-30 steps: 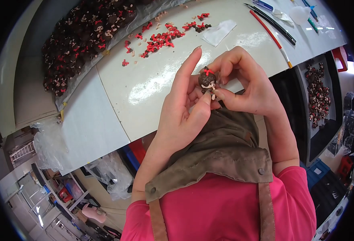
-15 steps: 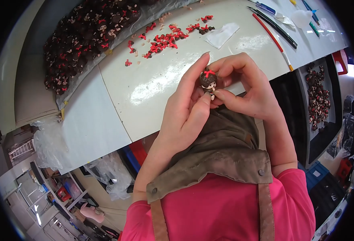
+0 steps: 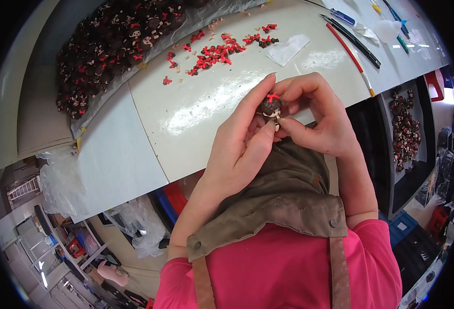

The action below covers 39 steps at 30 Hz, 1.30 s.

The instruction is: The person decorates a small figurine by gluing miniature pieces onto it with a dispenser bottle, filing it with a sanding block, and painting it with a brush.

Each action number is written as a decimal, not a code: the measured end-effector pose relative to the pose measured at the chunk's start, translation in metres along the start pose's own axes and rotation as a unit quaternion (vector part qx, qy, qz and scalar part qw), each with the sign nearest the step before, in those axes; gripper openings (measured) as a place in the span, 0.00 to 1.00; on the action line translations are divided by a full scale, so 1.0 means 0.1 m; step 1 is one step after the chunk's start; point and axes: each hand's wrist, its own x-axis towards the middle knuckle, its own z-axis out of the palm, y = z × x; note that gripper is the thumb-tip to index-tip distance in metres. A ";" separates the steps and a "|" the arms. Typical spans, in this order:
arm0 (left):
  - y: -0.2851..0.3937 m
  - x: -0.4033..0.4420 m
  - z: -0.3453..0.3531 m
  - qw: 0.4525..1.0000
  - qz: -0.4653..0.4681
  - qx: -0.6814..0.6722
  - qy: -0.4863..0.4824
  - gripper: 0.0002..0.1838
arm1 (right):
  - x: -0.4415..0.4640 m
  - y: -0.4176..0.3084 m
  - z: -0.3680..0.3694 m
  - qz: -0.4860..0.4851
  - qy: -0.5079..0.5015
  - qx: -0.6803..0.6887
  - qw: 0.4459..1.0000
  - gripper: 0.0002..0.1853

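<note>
Between both hands, over the table's near edge, is a small doll figurine (image 3: 271, 107) with dark brown hair, a pale face and a red bow on top. My left hand (image 3: 245, 139) is closed around its left side, the thumb pressed against the lower body. My right hand (image 3: 317, 116) curls round the other side, thumb and fingertips pinching at the body just below the face. The fingers hide part of the figurine's lower half.
Small red-and-brown bow pieces (image 3: 214, 55) lie scattered beyond my hands, near a white tissue (image 3: 287, 50). A large heap of figurines (image 3: 108, 51) is at upper left. A red brush (image 3: 345, 49), pens and a screwdriver (image 3: 342, 17) lie at upper right. A tray (image 3: 426, 134) of figurine parts stands at right.
The view has shifted slightly. Both hands still grip the figurine, which now appears a little further right and lower, with only a small change in its tilt.
</note>
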 end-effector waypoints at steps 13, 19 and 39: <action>0.02 0.01 0.03 1.000 -0.013 0.013 0.014 0.30 | -0.01 -0.03 -0.02 0.033 -0.020 -0.005 0.999 0.19; 0.03 0.01 -0.01 0.999 -0.042 -0.013 0.006 0.30 | -0.02 -0.02 -0.02 0.034 -0.009 0.011 0.999 0.19; 0.09 0.02 0.04 0.996 -0.083 -0.007 0.038 0.29 | -0.01 -0.03 -0.04 0.039 -0.024 0.025 0.999 0.18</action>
